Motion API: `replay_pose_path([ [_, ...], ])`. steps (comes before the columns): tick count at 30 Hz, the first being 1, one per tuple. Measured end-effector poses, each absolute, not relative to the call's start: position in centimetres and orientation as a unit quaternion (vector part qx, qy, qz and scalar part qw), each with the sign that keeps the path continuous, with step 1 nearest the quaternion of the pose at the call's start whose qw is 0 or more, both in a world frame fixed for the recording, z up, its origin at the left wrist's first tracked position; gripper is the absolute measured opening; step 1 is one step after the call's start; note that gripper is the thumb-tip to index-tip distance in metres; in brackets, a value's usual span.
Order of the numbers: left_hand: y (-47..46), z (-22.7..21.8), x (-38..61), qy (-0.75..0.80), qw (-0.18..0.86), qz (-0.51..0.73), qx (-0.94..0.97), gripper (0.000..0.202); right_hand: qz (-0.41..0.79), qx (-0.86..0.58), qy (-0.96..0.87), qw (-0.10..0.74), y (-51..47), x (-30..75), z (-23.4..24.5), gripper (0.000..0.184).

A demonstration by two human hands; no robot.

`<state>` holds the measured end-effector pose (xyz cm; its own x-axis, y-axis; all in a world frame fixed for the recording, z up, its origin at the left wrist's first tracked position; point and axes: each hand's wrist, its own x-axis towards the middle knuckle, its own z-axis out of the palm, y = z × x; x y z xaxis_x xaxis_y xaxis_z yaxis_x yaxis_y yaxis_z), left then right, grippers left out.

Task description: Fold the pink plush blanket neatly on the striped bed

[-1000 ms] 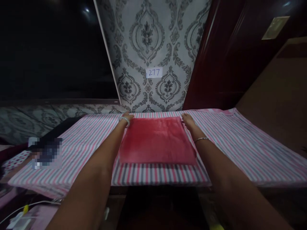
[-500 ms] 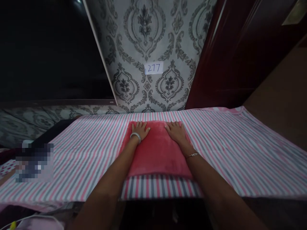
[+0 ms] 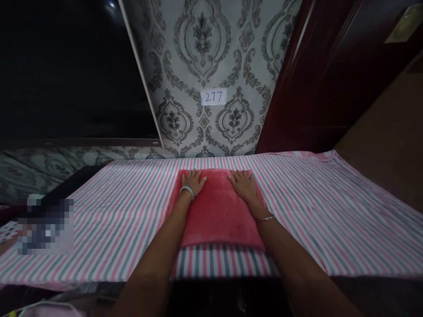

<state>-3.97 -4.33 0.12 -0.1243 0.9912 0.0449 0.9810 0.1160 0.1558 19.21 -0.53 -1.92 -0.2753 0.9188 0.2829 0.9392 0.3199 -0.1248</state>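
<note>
A folded red cloth (image 3: 218,211) lies flat on a pink, grey and white striped sheet (image 3: 125,211) that covers the table. My left hand (image 3: 193,180) rests palm down on the cloth's far left part, fingers spread, a silver bangle on the wrist. On the far right part my right hand (image 3: 243,184) lies flat too, fingers stretched out, a thin bracelet on its wrist. Neither hand holds anything.
Patterned grey wallpaper with a small label reading 277 (image 3: 213,97) stands behind the table. A dark screen (image 3: 66,70) fills the left, a dark red door (image 3: 330,75) the right. A blurred patch (image 3: 44,226) sits at the sheet's left edge.
My hands moved from the cloth's far corners onto its top surface and now lie flat there. The view shifted slightly; the cloth stays where it was.
</note>
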Motion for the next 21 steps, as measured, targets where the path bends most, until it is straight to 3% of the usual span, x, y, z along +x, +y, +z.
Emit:
replay_pose_path([
  [5, -4.9, 0.9, -3.6, 0.757, 0.033, 0.087, 0.647, 0.064, -0.035, -0.577, -0.796, 0.179, -0.6, 19.3, -1.9, 0.050],
  [9, -5.3, 1.6, -3.8, 0.805, -0.036, 0.144, 0.575, 0.068, -0.040, -0.607, -0.766, 0.208, -0.6, 19.5, -2.0, 0.051],
  [15, -4.7, 1.5, -5.6, 0.832, 0.107, 0.107, 0.534, 0.072, -0.019, -0.615, -0.764, 0.193, -0.2, 19.7, -2.3, 0.050],
  [21, -4.3, 0.9, -5.9, 0.835, 0.114, 0.114, 0.526, 0.073, -0.013, -0.620, -0.763, 0.184, -0.2, 19.6, -2.1, 0.046],
])
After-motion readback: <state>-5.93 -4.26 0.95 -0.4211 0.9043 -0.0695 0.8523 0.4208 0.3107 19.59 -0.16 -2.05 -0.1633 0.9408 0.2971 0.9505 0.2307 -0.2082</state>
